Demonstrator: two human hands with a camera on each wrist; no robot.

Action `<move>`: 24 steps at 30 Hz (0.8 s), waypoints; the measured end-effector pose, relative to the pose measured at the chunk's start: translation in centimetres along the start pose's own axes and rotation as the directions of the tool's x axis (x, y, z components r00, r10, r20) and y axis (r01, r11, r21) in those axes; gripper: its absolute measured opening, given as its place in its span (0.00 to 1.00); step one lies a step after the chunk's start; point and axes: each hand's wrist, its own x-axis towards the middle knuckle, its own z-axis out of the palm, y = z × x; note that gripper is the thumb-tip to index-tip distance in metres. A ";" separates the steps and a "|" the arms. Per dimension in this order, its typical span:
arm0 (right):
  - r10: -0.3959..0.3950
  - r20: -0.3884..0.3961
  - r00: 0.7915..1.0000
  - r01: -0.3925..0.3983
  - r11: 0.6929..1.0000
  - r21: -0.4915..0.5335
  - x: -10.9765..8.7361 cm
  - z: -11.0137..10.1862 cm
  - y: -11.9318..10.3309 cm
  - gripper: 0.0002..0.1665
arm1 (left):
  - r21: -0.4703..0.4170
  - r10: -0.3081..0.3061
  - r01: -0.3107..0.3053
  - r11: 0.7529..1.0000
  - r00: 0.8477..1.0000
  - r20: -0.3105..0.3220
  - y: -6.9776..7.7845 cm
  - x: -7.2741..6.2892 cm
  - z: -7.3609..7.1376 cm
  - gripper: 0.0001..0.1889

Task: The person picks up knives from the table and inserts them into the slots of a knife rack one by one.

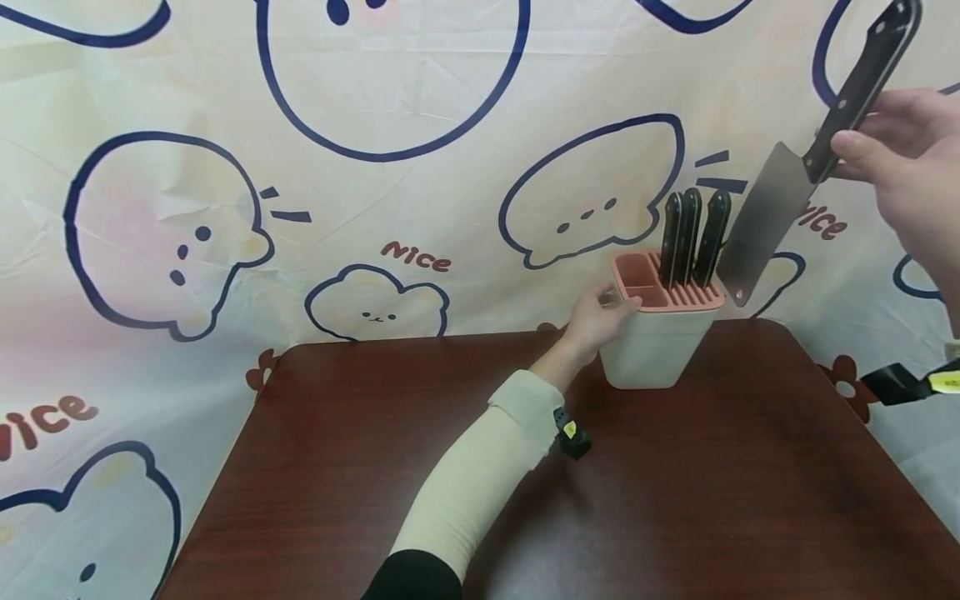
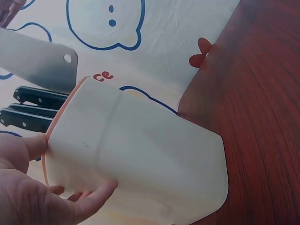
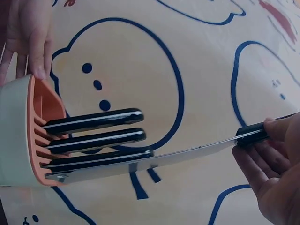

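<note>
A white knife block (image 1: pixel 660 348) with a pink slotted top (image 1: pixel 678 297) stands at the back right of the table. Three black-handled knives (image 1: pixel 686 237) sit upright in its slots. My left hand (image 1: pixel 600 321) grips the block's left rim, thumb over the edge and fingers against the side, as the left wrist view also shows. My right hand (image 1: pixel 903 158) pinches the black handle of a cleaver (image 1: pixel 767 221), its wide blade slanting down. In the right wrist view the blade's tip (image 3: pixel 61 176) is at the outermost slots; whether it has entered one I cannot tell.
The brown table (image 1: pixel 450 433) has its back edge against a cartoon-printed cloth (image 1: pixel 375 208) that hangs behind and beside it. An open square compartment (image 1: pixel 641 277) takes up the left part of the block's top.
</note>
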 end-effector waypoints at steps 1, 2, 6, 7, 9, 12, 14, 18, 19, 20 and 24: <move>0.008 -0.006 1.000 -0.008 1.000 -0.003 0.1 0.1 0.1 0.28 | 0.002 0.003 -0.003 1.000 1.000 0.000 0.0 0.0 0.0 0.35; 0.012 -0.011 1.000 -0.012 1.000 -0.004 0.2 0.3 0.3 0.28 | 0.005 0.005 -0.005 1.000 1.000 -0.001 0.0 0.0 0.0 0.35; 0.010 -0.020 1.000 -0.010 0.999 -0.039 0.6 0.8 0.9 0.27 | 0.013 0.010 -0.010 1.000 1.000 -0.003 0.0 0.0 0.0 0.34; 0.008 -0.016 1.000 -0.008 0.999 -0.032 0.7 0.9 1.1 0.27 | 0.011 0.012 -0.012 1.000 1.000 -0.002 0.0 0.0 0.0 0.34; 0.005 0.000 1.000 -0.005 1.000 -0.014 0.8 1.1 1.3 0.26 | 0.009 0.013 -0.013 1.000 1.000 0.000 0.0 0.0 0.0 0.35; -0.020 0.024 1.000 0.020 1.000 0.016 0.9 1.5 1.7 0.25 | -0.008 0.016 -0.016 1.000 1.000 0.008 0.0 0.0 0.0 0.34; -0.028 0.032 0.999 0.027 0.999 0.021 1.0 1.8 1.9 0.25 | -0.017 0.023 -0.022 1.000 1.000 0.018 0.0 0.1 0.0 0.34; -0.005 0.046 0.999 0.006 1.000 -0.030 1.3 2.1 2.2 0.26 | -0.022 0.028 -0.027 0.999 0.999 0.028 0.0 0.1 0.0 0.33; 0.007 0.052 0.999 -0.006 0.999 -0.033 1.3 2.2 2.2 0.26 | -0.019 0.028 -0.028 0.999 0.999 0.026 0.0 0.1 -0.1 0.33; 0.017 0.059 0.998 -0.015 0.999 -0.043 1.4 2.2 2.3 0.26 | -0.017 0.027 -0.027 0.999 0.999 0.022 0.0 0.1 0.0 0.33; 0.042 0.086 0.995 -0.038 0.998 -0.049 1.4 2.3 2.8 0.25 | -0.011 0.024 -0.024 1.000 1.000 0.016 0.0 0.1 0.0 0.33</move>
